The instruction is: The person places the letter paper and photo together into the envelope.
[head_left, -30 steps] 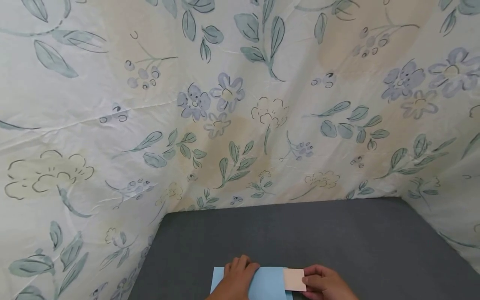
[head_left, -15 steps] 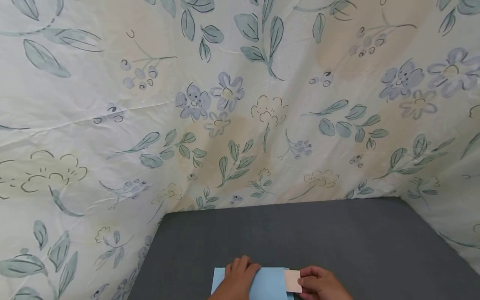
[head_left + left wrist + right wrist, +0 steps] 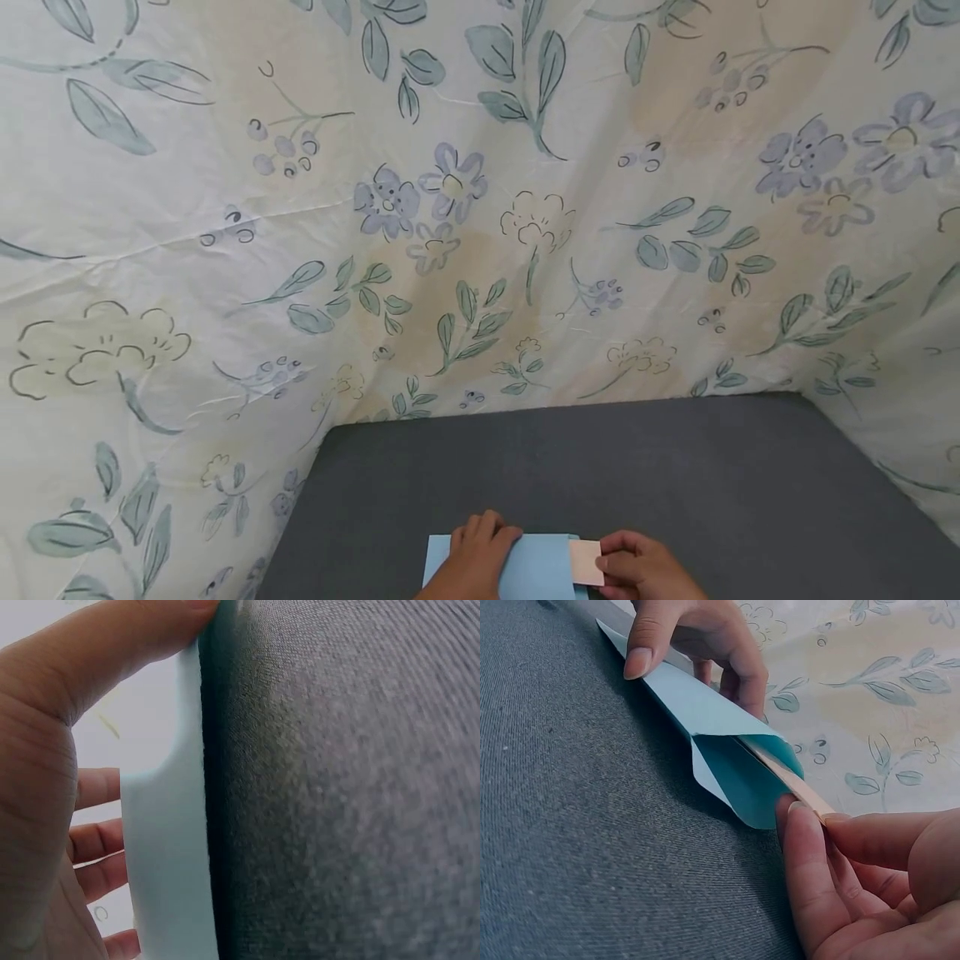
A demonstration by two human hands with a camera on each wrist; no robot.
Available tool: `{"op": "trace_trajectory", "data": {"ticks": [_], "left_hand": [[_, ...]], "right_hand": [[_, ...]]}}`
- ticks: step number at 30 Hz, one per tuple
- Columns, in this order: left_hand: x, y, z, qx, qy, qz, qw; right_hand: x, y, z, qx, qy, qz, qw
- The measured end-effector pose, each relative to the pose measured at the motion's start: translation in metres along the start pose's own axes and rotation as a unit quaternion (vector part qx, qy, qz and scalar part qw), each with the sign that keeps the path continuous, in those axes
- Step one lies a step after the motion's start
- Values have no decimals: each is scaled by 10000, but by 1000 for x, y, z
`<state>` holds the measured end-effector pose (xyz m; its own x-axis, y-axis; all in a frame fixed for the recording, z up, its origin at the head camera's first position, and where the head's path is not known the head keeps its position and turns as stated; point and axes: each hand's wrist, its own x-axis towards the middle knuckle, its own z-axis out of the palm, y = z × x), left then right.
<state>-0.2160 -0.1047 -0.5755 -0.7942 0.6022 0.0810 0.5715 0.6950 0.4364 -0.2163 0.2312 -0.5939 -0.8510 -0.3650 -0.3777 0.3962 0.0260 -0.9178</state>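
A light blue paper envelope (image 3: 538,560) lies on the dark grey surface, low in the head view. My left hand (image 3: 478,552) grips it from above, thumb at one long edge and fingers at the other. In the right wrist view, the envelope's mouth (image 3: 739,776) gapes, with a flap folded out beside it. A pale peach card (image 3: 587,563) sticks out of this right end, its other part hidden inside. My right hand (image 3: 643,568) pinches the card's outer end between thumb and fingers. In the left wrist view, the envelope (image 3: 169,847) shows nearly edge-on between thumb and fingers.
The dark grey fabric-covered surface (image 3: 570,467) stretches back from the hands. Floral cloth (image 3: 480,250) hangs around it at the back and both sides, meeting the surface along its edges.
Over the first half second my right hand moves slightly left, and less of the card shows outside the envelope. Since then both hands look nearly still. My left hand keeps its hold.
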Motion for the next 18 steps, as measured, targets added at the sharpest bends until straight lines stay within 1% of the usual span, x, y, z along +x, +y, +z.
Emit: {"op": "trace_trajectory", "data": {"ticks": [4,8,11,13,16,18], "left_hand": [[1,-3,-4,-172,-139,-203,9995],[1,-8,-8,-322,-145,-336,9988],[1,-10,-9,-388,-134,-314,9987],[4,-11,-8,-392,-128,-241,9989],[6,-11,-5,-395,-170,-165,9989],[7,-11,-3,-382,-205,-149,9989]], "right_hand": [[0,-2,-5,-69,7,-30,10000],[-1,-5,-14,-11,-41,16,10000],[-1,-7,-19,132,-150,33,9998],[0,-8,-21,139,-216,-17,9997],[1,-7,-19,120,-339,-59,9993],[1,-7,-17,175,-425,-5,9989]]}}
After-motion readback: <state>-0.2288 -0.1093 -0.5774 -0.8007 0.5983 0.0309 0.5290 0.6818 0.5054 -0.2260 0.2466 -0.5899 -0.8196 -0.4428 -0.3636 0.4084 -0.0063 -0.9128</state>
